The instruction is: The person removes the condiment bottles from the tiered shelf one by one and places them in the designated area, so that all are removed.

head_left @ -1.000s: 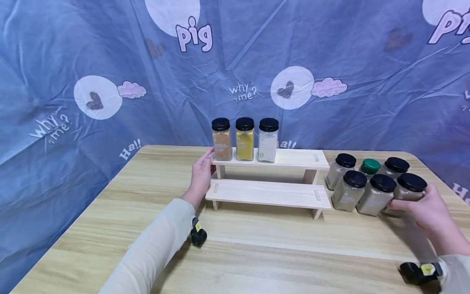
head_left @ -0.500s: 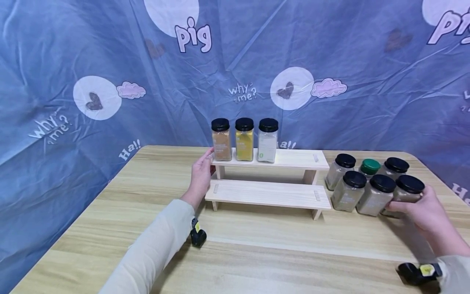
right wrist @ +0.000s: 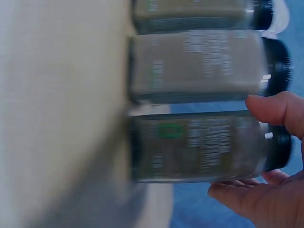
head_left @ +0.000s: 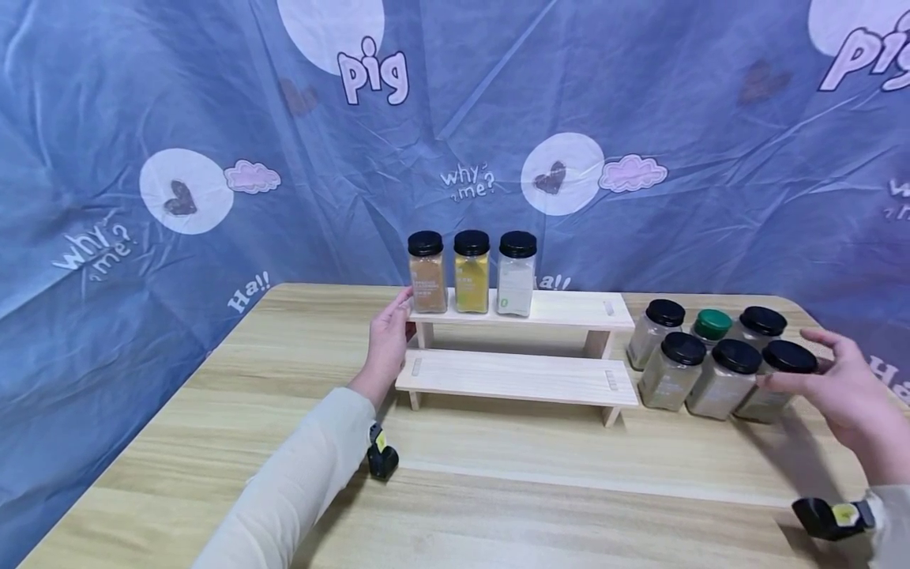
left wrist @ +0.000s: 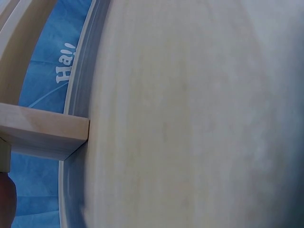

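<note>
A two-tier wooden shelf rack (head_left: 515, 375) stands on the table. My left hand (head_left: 387, 340) holds the left end of its upper tier. A fingertip (left wrist: 6, 202) shows beside the wood in the left wrist view. On that upper tier stand an orange-brown spice jar (head_left: 428, 283), a yellow one (head_left: 472, 282) and a white one (head_left: 516, 284), all black-capped. My right hand (head_left: 846, 387) is spread around the front right spice jar (right wrist: 199, 147), which is upright with grey-brown contents. The thumb lies near its cap, and the other fingers are apart from it in the head view.
Other spice jars cluster to the right of the rack: two in front (head_left: 671, 379), (head_left: 721, 387) and more behind, one with a green cap (head_left: 712, 324). A blue printed cloth (head_left: 455, 103) hangs behind the wooden table (head_left: 498, 490).
My right hand has loosened from the front right spice jar, its fingers spreading and moving slightly right. That jar stays in the cluster. My left hand keeps its place on the rack.
</note>
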Demonstrator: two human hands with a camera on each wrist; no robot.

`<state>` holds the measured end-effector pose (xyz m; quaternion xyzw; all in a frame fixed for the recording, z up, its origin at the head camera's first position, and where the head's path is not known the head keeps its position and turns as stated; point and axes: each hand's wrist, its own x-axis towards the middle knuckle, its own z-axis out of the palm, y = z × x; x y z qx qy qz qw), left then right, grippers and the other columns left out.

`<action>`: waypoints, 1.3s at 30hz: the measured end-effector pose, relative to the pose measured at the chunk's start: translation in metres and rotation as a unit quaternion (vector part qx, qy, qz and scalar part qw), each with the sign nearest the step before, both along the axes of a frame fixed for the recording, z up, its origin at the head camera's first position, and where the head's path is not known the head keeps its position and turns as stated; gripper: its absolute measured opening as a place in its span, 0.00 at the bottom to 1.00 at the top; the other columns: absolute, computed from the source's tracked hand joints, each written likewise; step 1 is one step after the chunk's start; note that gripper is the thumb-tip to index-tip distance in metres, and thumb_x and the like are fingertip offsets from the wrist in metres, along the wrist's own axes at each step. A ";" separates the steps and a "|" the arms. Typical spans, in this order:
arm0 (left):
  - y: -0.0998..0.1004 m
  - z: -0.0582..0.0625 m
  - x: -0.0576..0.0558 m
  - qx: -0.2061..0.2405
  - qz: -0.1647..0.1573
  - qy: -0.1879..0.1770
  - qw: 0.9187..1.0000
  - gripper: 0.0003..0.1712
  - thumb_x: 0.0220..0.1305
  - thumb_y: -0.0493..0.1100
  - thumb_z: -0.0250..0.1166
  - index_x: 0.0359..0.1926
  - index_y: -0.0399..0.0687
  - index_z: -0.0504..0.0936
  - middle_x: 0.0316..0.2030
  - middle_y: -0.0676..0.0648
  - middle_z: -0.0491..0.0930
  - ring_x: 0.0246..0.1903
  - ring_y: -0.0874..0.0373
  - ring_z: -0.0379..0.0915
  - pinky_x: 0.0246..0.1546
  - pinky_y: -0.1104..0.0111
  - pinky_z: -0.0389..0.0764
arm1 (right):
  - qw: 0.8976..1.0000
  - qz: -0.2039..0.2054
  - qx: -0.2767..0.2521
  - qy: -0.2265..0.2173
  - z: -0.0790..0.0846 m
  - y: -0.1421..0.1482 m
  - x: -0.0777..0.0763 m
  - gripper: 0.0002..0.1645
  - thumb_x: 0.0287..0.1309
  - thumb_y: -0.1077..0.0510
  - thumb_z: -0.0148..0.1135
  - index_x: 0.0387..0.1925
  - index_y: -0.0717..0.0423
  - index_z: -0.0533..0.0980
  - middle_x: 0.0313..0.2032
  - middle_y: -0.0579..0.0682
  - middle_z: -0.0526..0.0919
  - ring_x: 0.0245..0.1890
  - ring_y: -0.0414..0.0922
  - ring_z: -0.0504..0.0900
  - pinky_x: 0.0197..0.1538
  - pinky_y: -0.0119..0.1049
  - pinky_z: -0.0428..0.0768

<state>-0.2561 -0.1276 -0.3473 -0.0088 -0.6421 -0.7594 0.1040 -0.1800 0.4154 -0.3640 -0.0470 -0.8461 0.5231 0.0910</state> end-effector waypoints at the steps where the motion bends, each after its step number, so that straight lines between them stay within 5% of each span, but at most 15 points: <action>1: 0.000 0.000 0.000 0.000 0.000 0.000 1.000 0.25 0.67 0.38 0.43 0.64 0.47 0.68 0.63 0.45 0.68 0.44 0.61 0.75 0.56 0.60 0.71 | 0.999 -0.014 0.044 -0.003 -0.001 0.006 -0.004 0.59 0.49 0.59 0.68 0.69 0.30 0.38 0.49 0.56 0.73 0.41 0.25 0.71 0.41 0.20 0.71; 2: 0.000 0.000 0.000 0.001 0.000 -0.001 1.000 0.25 0.67 0.38 0.44 0.63 0.47 0.68 0.63 0.45 0.68 0.44 0.61 0.75 0.56 0.60 0.71 | 0.996 -0.033 0.087 -0.003 -0.001 0.011 -0.008 0.61 0.49 0.55 0.68 0.70 0.32 0.35 0.52 0.53 0.70 0.43 0.24 0.68 0.42 0.19 0.70; 5: -0.001 0.000 0.000 0.001 -0.001 0.000 1.000 0.24 0.67 0.38 0.44 0.63 0.46 0.68 0.63 0.44 0.68 0.45 0.59 0.75 0.56 0.61 0.71 | 0.995 -0.051 0.086 -0.001 0.023 -0.005 -0.004 0.59 0.54 0.52 0.64 0.71 0.38 0.31 0.68 0.62 0.54 0.63 0.44 0.63 0.62 0.31 0.64; 6: 0.000 0.000 0.000 0.002 -0.001 0.000 1.000 0.24 0.67 0.38 0.44 0.63 0.46 0.69 0.63 0.44 0.68 0.47 0.58 0.75 0.57 0.61 0.71 | 0.994 -0.057 0.090 0.000 0.036 -0.016 0.001 0.58 0.55 0.53 0.63 0.71 0.41 0.31 0.67 0.64 0.56 0.63 0.47 0.65 0.59 0.24 0.65; 9: 0.000 0.000 0.001 0.007 -0.003 0.002 1.000 0.24 0.67 0.38 0.44 0.63 0.46 0.69 0.62 0.44 0.68 0.52 0.53 0.72 0.58 0.60 0.70 | 0.995 -0.067 0.076 0.000 0.071 -0.053 0.014 0.54 0.59 0.52 0.58 0.72 0.44 0.31 0.69 0.69 0.43 0.68 0.60 0.45 0.65 0.26 0.57; 12: 0.000 -0.001 0.000 0.009 -0.005 0.005 1.000 0.24 0.67 0.38 0.44 0.63 0.46 0.69 0.63 0.44 0.68 0.54 0.50 0.71 0.58 0.60 0.70 | 0.995 -0.064 0.075 0.005 0.087 -0.077 0.017 0.52 0.59 0.50 0.57 0.72 0.43 0.34 0.70 0.65 0.45 0.70 0.53 0.46 0.65 0.23 0.56; 15: -0.001 -0.002 0.000 0.010 -0.005 0.008 1.000 0.24 0.67 0.38 0.44 0.63 0.46 0.69 0.62 0.44 0.68 0.54 0.51 0.71 0.57 0.60 0.70 | 0.997 -0.043 0.070 0.005 0.093 -0.090 0.012 0.51 0.59 0.48 0.58 0.72 0.41 0.35 0.70 0.62 0.47 0.70 0.49 0.48 0.65 0.28 0.59; 19: 0.000 -0.002 0.000 0.011 -0.005 0.004 1.000 0.24 0.68 0.39 0.44 0.63 0.46 0.69 0.62 0.45 0.68 0.52 0.52 0.72 0.57 0.61 0.71 | 0.997 -0.003 0.075 0.008 0.109 -0.119 0.015 0.49 0.59 0.48 0.57 0.72 0.41 0.38 0.70 0.62 0.49 0.69 0.48 0.52 0.50 0.14 0.65; 21: 0.000 -0.001 0.000 0.011 -0.005 0.002 1.000 0.24 0.68 0.39 0.44 0.63 0.47 0.69 0.62 0.45 0.68 0.52 0.53 0.72 0.58 0.61 0.70 | 0.997 0.013 0.074 0.010 0.114 -0.130 0.013 0.48 0.59 0.47 0.58 0.71 0.41 0.40 0.69 0.62 0.51 0.69 0.49 0.54 0.50 0.16 0.66; 25: 0.000 0.001 0.001 0.012 -0.004 0.003 1.000 0.24 0.68 0.38 0.44 0.63 0.45 0.69 0.63 0.44 0.67 0.50 0.55 0.73 0.58 0.59 0.70 | 0.997 0.038 0.065 0.020 0.123 -0.154 0.009 0.49 0.58 0.47 0.60 0.71 0.45 0.42 0.69 0.63 0.53 0.68 0.55 0.54 0.65 0.34 0.60; 29: 0.000 0.001 0.001 0.009 -0.001 0.004 1.000 0.24 0.68 0.38 0.44 0.63 0.45 0.69 0.63 0.43 0.68 0.48 0.57 0.74 0.57 0.58 0.70 | 0.996 0.065 0.050 0.020 0.132 -0.179 0.004 0.50 0.58 0.50 0.60 0.71 0.52 0.41 0.68 0.65 0.53 0.67 0.59 0.53 0.65 0.55 0.58; 39: 0.000 0.000 0.001 0.015 -0.005 0.005 1.000 0.24 0.67 0.38 0.44 0.63 0.45 0.69 0.63 0.43 0.67 0.55 0.49 0.70 0.59 0.58 0.68 | 0.992 0.122 -0.004 0.018 0.132 -0.233 -0.008 0.49 0.55 0.58 0.62 0.69 0.59 0.44 0.67 0.64 0.57 0.66 0.57 0.57 0.64 0.54 0.62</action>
